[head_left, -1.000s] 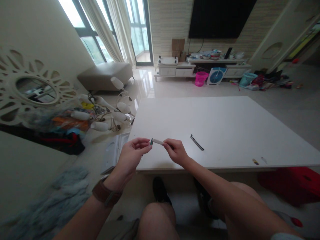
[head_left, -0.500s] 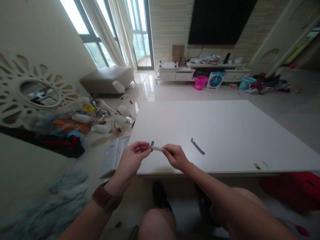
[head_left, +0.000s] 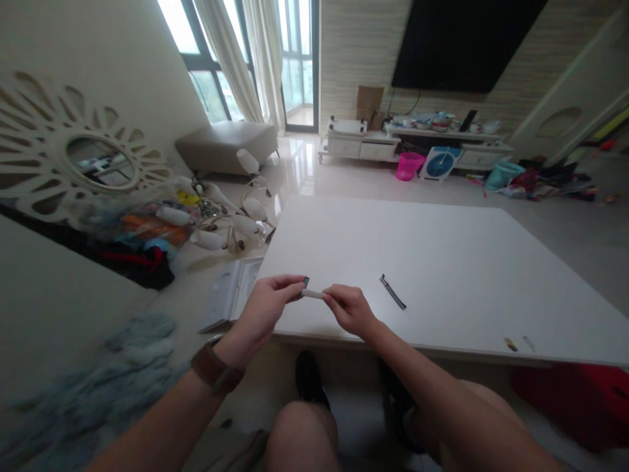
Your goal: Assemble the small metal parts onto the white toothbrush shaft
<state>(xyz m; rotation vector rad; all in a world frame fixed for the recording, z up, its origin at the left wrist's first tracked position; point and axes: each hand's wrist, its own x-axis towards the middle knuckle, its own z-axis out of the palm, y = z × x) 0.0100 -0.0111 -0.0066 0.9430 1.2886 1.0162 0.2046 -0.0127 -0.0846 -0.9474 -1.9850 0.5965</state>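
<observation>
My left hand (head_left: pixel 275 298) pinches a small flat green piece with a dark edge (head_left: pixel 306 281) between thumb and fingers. From beside it a short whitish stick (head_left: pixel 312 294) runs across to my right hand (head_left: pixel 350 308), whose thumb and fingers are closed on its other end. Whether the stick and the green piece are joined is hidden by my left fingertips. Both hands are just above the near left part of the white table (head_left: pixel 432 262). To the right of my right hand lies a slim dark and silvery strip-like tool (head_left: pixel 392 292), its kind unclear.
Two small items, one dark and yellow (head_left: pixel 510 344) and one pale (head_left: pixel 528 343), lie near the table's front edge. An open white case (head_left: pixel 230 292) is on the floor at the left, near a lamp with several white shades (head_left: pixel 209 240). Red cloth (head_left: pixel 570 403) shows below right.
The view has shifted, so the room appears moved right. My left fingers cover more of the green piece now. Both hands keep hold, and the strip-like tool lies unmoved on the table.
</observation>
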